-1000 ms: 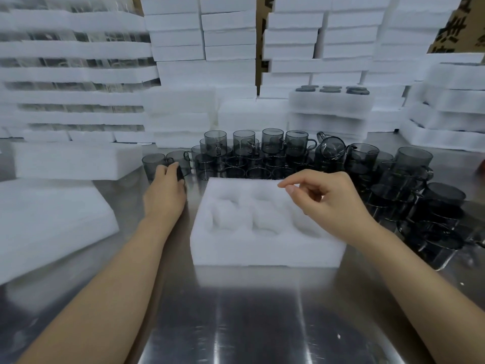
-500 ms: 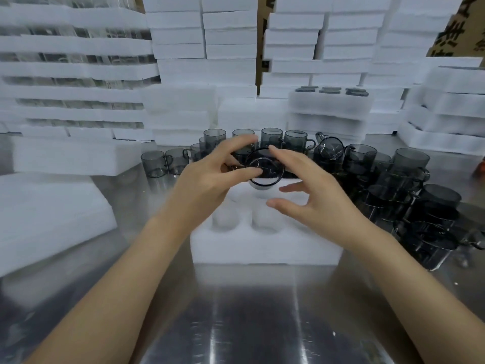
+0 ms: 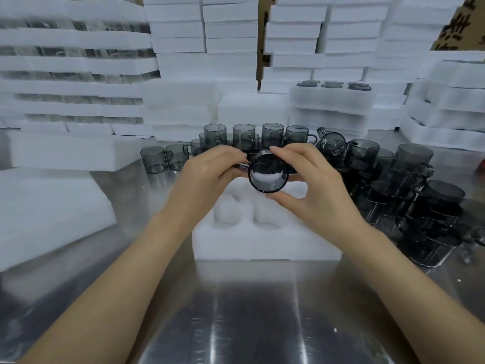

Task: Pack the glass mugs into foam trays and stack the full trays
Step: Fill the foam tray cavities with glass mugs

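While the left hand (image 3: 210, 177) is pinching the mug (image 3: 268, 177) at its left edge, the right hand (image 3: 312, 190) is clasping it, forefinger above, thumb below. Beneath the fingers (image 3: 286, 151) the tray (image 3: 262, 245) is lying, visible pockets unfilled; packing is likely just starting, needing the mug lowered into a pocket.

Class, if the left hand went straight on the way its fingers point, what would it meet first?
The mug that the left hand pinches. Just past it is the right hand, which holds the same mug, though depth is unclear.
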### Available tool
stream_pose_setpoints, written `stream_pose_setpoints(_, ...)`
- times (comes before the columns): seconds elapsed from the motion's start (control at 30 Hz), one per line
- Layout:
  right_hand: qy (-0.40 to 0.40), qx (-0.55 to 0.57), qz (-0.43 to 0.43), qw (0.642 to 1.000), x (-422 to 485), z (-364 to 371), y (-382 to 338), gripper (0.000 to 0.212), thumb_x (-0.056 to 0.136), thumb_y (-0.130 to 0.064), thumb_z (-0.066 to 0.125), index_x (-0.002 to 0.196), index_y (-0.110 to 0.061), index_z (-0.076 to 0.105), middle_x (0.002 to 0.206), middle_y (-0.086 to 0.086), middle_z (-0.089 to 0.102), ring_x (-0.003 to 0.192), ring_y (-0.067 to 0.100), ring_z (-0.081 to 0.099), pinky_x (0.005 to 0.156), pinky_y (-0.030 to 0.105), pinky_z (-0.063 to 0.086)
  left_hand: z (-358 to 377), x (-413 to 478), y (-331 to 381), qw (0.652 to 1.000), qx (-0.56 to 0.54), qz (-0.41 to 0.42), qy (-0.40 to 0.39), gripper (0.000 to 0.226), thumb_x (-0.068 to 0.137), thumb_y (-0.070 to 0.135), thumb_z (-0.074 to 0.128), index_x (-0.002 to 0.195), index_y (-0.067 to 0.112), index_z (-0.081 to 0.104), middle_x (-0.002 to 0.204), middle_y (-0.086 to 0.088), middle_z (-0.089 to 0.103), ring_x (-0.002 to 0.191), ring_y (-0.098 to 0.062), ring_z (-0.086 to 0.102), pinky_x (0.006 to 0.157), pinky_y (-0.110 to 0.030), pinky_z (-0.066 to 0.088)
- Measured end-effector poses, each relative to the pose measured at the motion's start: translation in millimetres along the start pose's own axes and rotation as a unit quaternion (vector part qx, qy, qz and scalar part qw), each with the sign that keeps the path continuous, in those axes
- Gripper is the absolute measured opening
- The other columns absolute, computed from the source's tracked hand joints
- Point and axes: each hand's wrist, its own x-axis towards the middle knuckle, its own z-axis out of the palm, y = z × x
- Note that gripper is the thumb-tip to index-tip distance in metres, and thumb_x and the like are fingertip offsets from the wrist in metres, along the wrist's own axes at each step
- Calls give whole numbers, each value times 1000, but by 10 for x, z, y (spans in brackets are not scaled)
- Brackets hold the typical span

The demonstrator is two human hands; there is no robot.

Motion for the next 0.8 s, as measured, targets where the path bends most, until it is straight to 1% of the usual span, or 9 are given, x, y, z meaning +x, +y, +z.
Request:
stream_pose_setpoints(0.13,48,34,18,998,21,0,-4,60,78,-1,74,133,-14,51,113,-4,50,102,0,54,83,9,49,-14,37,26,998,-37,-36,26,10,80,9,75,83,0,72,110,-15,57,101,-9,54,82,-8,43)
stream_pose_setpoints(0.23,80,82,70,991,90,57,-37,55,80,3,68,131,-15,55,116,-2,57,89,-2,62,73,7,50,-41,72,23,996,-73,-43,19,15,78,17,78,80,2,75,124,-10,49,117,-8,49,96,-17,44)
stream_pose_setpoints(0.3,73,138,89,984,162,163,-105,53,83,2,65,133,-14,53,135,2,51,99,2,62,80,11,51,-63,93,41,993,-105,-45,-13,16,77,20,79,77,5,75,135,-6,43,129,-9,42,102,-25,43)
stream_pose_setpoints(0.37,54,179,84,979,234,297,-176,53,86,0,62,136,-12,50,147,3,40,123,11,52,90,18,51,-76,96,52,990,-127,-44,-51,19,74,23,80,72,5,74,144,-6,38,133,-5,37,103,-21,40)
stream_pose_setpoints(0.43,40,186,75,979,281,393,-203,48,87,0,60,134,-11,52,150,6,35,132,13,43,91,17,50,-104,79,35,984,-145,-75,-69,26,74,30,80,70,5,73,146,-6,39,130,-1,39,101,-17,38)
stream_pose_setpoints(0.53,28,184,75,980,295,424,-129,26,88,1,61,113,-4,65,145,13,42,130,3,40,90,14,49,-158,43,-35,981,-146,-110,-59,36,88,37,60,74,8,75,138,-5,50,126,-12,49,103,-30,40)
stream_pose_setpoints(0.6,5,182,87,979,284,439,-67,16,87,4,61,100,-1,69,141,14,46,127,6,43,90,11,47,-166,29,-79,984,-121,-127,-29,43,91,37,52,73,5,75,124,1,62,112,-9,60,92,-31,47)
stream_pose_setpoints(0.7,-49,146,88,984,288,491,-55,16,87,4,61,98,-3,70,139,12,47,125,11,47,90,7,44,-146,11,-135,977,-83,-196,-7,28,87,30,67,65,13,62,99,2,71,85,6,62,74,-12,46)
stream_pose_setpoints(0.8,-63,99,98,988,301,513,-48,24,87,8,55,98,-7,72,137,12,50,125,18,51,96,18,46,-128,-15,-201,951,-108,-289,-22,18,84,25,72,82,22,54,86,7,67,74,5,65,66,-5,45)
